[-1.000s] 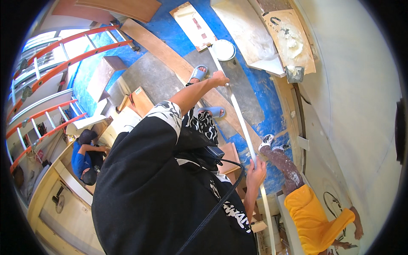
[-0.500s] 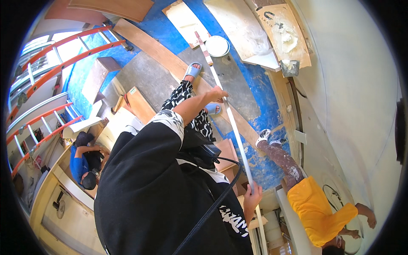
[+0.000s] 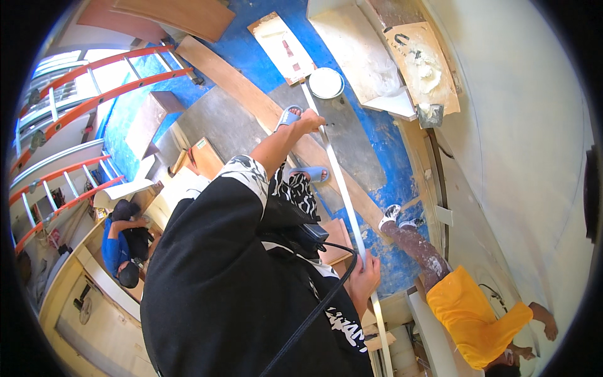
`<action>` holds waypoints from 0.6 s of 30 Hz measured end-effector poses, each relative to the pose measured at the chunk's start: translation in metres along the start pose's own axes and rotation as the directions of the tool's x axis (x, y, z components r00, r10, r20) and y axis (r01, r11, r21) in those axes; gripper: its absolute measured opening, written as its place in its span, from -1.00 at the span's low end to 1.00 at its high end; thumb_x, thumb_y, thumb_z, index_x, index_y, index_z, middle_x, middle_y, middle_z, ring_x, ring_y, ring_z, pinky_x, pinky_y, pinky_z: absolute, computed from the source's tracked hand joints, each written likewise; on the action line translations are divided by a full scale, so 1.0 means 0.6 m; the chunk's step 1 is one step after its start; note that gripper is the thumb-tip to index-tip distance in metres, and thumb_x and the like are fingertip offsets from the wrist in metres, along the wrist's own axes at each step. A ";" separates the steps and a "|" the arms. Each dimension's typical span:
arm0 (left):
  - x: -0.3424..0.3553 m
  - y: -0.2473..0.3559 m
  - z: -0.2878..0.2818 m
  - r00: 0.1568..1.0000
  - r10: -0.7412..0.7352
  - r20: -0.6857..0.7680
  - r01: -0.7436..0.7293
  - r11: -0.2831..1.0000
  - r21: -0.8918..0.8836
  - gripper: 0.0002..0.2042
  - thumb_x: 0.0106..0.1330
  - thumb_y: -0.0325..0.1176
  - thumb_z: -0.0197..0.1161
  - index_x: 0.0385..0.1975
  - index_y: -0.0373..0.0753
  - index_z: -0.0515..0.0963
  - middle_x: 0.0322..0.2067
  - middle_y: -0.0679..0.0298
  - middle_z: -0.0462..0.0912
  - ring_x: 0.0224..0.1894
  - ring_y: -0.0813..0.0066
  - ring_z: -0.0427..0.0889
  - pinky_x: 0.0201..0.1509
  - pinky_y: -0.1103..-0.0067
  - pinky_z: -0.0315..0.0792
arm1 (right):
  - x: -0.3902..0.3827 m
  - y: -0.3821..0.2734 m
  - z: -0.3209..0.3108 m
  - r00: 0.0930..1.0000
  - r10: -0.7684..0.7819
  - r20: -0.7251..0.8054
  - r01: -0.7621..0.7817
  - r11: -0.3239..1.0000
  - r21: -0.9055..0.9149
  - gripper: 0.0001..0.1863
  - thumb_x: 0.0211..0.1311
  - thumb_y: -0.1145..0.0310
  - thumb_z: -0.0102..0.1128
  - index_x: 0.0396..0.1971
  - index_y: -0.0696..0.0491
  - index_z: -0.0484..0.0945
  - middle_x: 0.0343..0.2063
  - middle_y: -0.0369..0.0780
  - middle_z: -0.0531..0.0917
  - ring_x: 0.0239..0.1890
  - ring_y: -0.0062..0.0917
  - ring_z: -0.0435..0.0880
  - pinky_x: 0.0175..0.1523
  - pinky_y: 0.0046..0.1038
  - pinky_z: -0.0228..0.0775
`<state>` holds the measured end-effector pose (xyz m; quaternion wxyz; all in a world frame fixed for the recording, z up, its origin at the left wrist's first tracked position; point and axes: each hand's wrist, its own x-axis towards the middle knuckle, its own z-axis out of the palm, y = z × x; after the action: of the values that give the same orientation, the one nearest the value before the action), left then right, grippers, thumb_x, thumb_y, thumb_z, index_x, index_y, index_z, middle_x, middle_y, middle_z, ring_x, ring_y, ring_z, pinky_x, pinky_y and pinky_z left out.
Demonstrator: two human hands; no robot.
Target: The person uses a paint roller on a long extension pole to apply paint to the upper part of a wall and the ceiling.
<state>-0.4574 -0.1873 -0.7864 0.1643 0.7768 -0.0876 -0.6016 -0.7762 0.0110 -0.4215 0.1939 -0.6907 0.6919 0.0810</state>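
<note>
A long, thin white strip (image 3: 343, 182) slants from the far floor down past my right side. My left hand (image 3: 309, 121) is closed around its farther part, arm stretched out. My right hand (image 3: 365, 276) grips it nearer my body, thumb pointing along it. At the far end, the strip meets a white board (image 3: 267, 31) on the floor. Brown marks show there in line with the strip; I cannot tell whether they are on the strip or the board. A round white lid or bucket top (image 3: 326, 83) stands beside that end. The strip's near end runs out of view.
A long wooden plank (image 3: 235, 81) crosses the blue-covered floor (image 3: 370, 132). Orange ladders (image 3: 100, 97) stand at left, near a crouching person in blue (image 3: 115, 248). At right, a person in a yellow shirt (image 3: 468, 314) is by the wall. A putty-smeared board (image 3: 424, 66) lies far right.
Both hands and the strip have moved farther away and slightly left, with the strip still held. The view has shifted a little.
</note>
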 end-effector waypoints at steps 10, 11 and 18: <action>-0.089 -0.099 0.100 0.927 0.125 0.354 -0.214 0.951 0.223 -0.66 0.04 -0.24 0.39 -0.35 -0.44 0.59 -0.53 0.07 0.67 -0.54 0.33 0.67 -0.48 0.44 0.56 | -0.148 0.157 -0.025 0.996 0.085 -0.037 -0.082 0.994 0.078 -0.72 0.16 0.31 0.25 -0.12 0.00 0.61 -0.40 -0.14 0.51 -0.41 -0.23 0.56 -0.34 -0.27 0.40; -0.083 -0.110 0.104 0.881 0.219 0.419 -0.369 0.873 0.319 -0.64 0.04 -0.19 0.39 -0.40 -0.44 0.59 -0.54 0.08 0.67 -0.58 0.35 0.65 -0.48 0.44 0.55 | -0.156 0.170 -0.025 0.997 0.056 -0.061 -0.052 0.996 0.074 -0.73 0.15 0.33 0.26 -0.13 0.02 0.61 -0.42 -0.14 0.50 -0.42 -0.23 0.55 -0.35 -0.27 0.39; -0.141 -0.084 0.076 0.921 0.374 0.111 -0.390 0.884 0.259 -0.70 -0.02 -0.13 0.43 -0.44 -0.24 0.64 -0.52 0.20 0.66 -0.49 0.38 0.62 -0.37 0.45 0.56 | -0.176 0.277 0.010 0.993 0.109 0.043 -0.116 0.963 0.245 -0.54 0.14 0.10 0.24 0.00 0.03 0.59 -0.02 0.12 0.56 0.04 -0.05 0.55 0.14 -0.21 0.39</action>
<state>-0.5262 -0.1191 -0.7381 0.1669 0.7416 -0.3265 -0.5617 -0.9427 0.1165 -0.4130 0.2835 -0.6196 0.7317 0.0155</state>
